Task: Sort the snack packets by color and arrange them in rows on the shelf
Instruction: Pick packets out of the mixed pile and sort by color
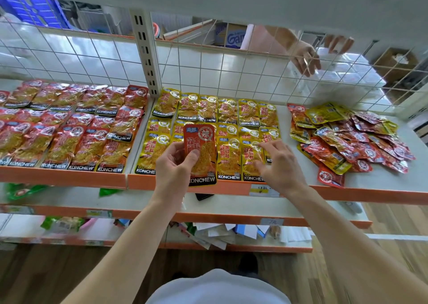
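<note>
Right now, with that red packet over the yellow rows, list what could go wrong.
1. The red packet in the left hand hangs over the yellow rows; dropped there, it would spoil the colour sort.
2. The right hand is at the front yellow packets by the shelf lip; a nudge might skew that row.
3. The mixed pile nears that lip; packets might slide off.

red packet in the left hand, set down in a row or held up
Held up: the left hand pinches the red packet above the yellow rows, apart from the red rows.
</note>
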Demonstrator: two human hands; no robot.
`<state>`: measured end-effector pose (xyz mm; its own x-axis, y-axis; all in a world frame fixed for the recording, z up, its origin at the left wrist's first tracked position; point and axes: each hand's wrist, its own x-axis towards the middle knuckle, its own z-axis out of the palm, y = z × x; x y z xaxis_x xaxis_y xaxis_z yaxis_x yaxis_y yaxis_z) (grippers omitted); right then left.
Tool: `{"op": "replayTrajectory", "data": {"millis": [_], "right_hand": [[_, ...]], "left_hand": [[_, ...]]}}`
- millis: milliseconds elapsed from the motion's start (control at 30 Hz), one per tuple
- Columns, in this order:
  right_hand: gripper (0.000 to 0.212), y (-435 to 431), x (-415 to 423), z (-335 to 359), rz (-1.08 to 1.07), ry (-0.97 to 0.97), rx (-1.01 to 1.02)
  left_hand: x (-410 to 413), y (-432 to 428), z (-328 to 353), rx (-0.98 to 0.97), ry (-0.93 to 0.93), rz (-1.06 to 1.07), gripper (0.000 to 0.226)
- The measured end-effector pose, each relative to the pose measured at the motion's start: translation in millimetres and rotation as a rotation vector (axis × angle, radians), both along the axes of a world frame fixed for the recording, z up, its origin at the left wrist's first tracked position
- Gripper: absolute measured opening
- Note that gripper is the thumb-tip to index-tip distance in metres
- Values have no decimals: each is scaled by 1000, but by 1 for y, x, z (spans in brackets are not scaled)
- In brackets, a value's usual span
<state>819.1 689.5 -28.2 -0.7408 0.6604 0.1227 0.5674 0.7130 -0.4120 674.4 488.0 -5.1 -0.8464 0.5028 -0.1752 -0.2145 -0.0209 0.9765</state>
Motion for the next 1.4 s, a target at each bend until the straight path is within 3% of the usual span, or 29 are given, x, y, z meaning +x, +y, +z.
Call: {"op": "replayTrajectory", "data": {"millis": [133,400,600,867,1000,1133,1400], "right_hand": [[69,-8,-6,-5,193,-228,51],[63,-12,-5,-13,142,-238,-5],[49,-44,-4,-3,14,52,41],[52,-108,-16,33,230,216,96],[44,-130,-11,35,252,346,17],[51,-155,-9,31,338,360,5],[46,-224,-35,36,499,352,66]], "left_hand": [[0,-2,-1,-13,-1,-57,12],[-1,-7,4,-69,-10,-182,14],[-1,-20,5,-59,76,-138,17],[12,-46,17,-109,104,10,15],[26,-77,29,-131,143,127,18],[31,-120,29,-165,168,291,11],[22,-182,26,-197,154,323,16]]}}
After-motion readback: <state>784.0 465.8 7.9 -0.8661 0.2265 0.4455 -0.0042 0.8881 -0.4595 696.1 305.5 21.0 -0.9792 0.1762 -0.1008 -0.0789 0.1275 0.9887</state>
